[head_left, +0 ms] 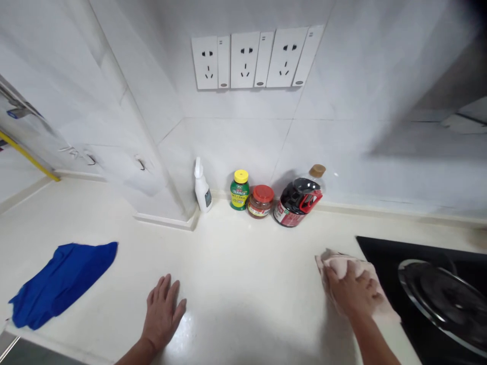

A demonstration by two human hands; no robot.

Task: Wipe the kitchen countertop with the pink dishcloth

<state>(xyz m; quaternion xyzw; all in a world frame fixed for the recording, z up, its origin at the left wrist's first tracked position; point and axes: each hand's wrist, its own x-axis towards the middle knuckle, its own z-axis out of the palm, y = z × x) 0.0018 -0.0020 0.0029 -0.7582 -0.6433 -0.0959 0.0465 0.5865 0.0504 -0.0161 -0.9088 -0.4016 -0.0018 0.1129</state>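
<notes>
Cloth (385,305) under the right hand (352,291), on the counter (243,284) right along the hob's (393,258) near edge! It looks light, soft and limp, hardly fragile, likely to bunch; a spread palm over the middle seems the best hold. Pale pink, rumpled, with a raised fold by the fingers. Those fingers bend over it; whether they pinch, one can't tell. The left hand (162,312) rests open, holding nothing.

cooktop (380,252) cut off, cloth (388,309) partly hidden

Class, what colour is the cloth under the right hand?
Pale pink; the cloth shows best in the head view.
</notes>
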